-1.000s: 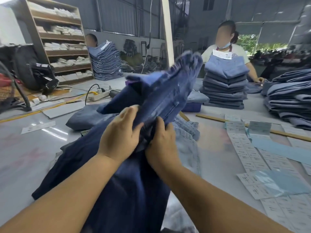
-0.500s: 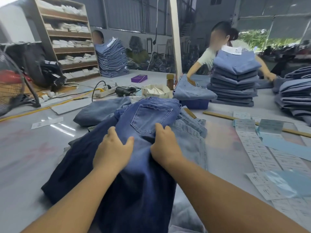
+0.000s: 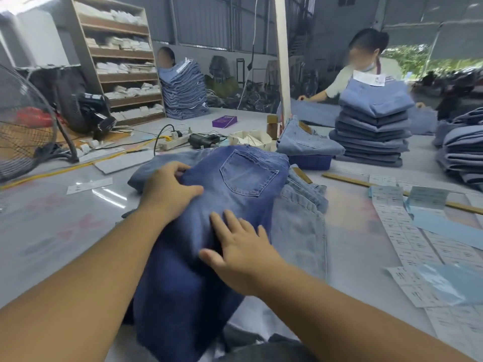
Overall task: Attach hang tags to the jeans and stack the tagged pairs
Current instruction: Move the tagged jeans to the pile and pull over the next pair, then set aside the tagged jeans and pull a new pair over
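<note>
The dark blue jeans [image 3: 235, 194] lie in the middle of the desk [image 3: 65, 231], back pocket up, draped over a lighter pair [image 3: 300, 226] that shows at their right. The left hand [image 3: 167, 189] rests on the left edge near the waist, its fingers [image 3: 180, 169] curled over the cloth and seeming to bunch it a little. The right hand [image 3: 240, 246] lies flat on the seat just nearer, fingers straight and spread, pressing down and holding nothing.

The step in hand looks like laying the pair flat and smoothing it before tagging. To do it well, the flat right hand should sweep from the seat toward the near leg, pushing creases out rather than into a ridge, while the left hand keeps the waist edge pinned so the cloth does not slide on the pair beneath. The waistband needs to end up square and exposed, since that is probably where the tag goes.

The tag sheets [image 3: 407, 231] lie on the right side of the desk, well apart from both hands. No tag can be made out on this pair. A tall stack [image 3: 371, 131] of folded jeans stands far right.
</note>
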Demonstrator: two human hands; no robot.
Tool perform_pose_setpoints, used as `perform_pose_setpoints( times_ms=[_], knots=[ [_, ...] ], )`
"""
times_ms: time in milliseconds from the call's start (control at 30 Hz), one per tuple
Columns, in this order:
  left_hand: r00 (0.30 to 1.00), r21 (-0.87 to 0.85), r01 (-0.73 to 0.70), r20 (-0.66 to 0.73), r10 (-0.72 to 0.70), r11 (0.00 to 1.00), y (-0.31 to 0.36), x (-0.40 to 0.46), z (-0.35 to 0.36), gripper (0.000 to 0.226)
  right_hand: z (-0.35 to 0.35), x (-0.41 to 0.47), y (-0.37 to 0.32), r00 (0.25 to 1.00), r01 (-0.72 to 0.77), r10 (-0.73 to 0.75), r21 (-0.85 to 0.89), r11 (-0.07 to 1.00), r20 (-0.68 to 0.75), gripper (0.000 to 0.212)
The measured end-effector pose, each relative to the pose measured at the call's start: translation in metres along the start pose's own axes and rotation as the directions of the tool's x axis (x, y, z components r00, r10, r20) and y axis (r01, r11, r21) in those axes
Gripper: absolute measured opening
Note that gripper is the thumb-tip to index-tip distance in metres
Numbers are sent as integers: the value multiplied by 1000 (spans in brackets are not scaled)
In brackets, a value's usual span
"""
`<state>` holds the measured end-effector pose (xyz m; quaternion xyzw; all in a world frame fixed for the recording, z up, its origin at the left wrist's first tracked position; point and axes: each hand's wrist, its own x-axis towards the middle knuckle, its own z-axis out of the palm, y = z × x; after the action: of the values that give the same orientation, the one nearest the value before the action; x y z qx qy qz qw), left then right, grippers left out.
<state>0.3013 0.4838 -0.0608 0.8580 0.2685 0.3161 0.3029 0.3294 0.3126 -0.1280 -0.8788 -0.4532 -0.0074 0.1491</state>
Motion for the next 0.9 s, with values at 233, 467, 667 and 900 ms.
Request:
perform_pose_setpoints(
  times_ms=[233,467,667,900],
  knots=[
    [989,281,38,129,-77,959,-45,-62,35,77,16,0,23,977,-59,100,-213,975,190,76],
    [988,-40,34,149,-28,999,-53,-49,6,70,4,-1,13,976,-86,127,-228,970,174,71],
    [997,733,20,31,-63,680,-41,-67,19,87,-23,-19,5,959,-19,102,-298,954,264,69],
    [954,306,-246,247,173,920,83,-109,35,55,-82,-87,0,809,62,148,-333,941,570,39]
  ],
)
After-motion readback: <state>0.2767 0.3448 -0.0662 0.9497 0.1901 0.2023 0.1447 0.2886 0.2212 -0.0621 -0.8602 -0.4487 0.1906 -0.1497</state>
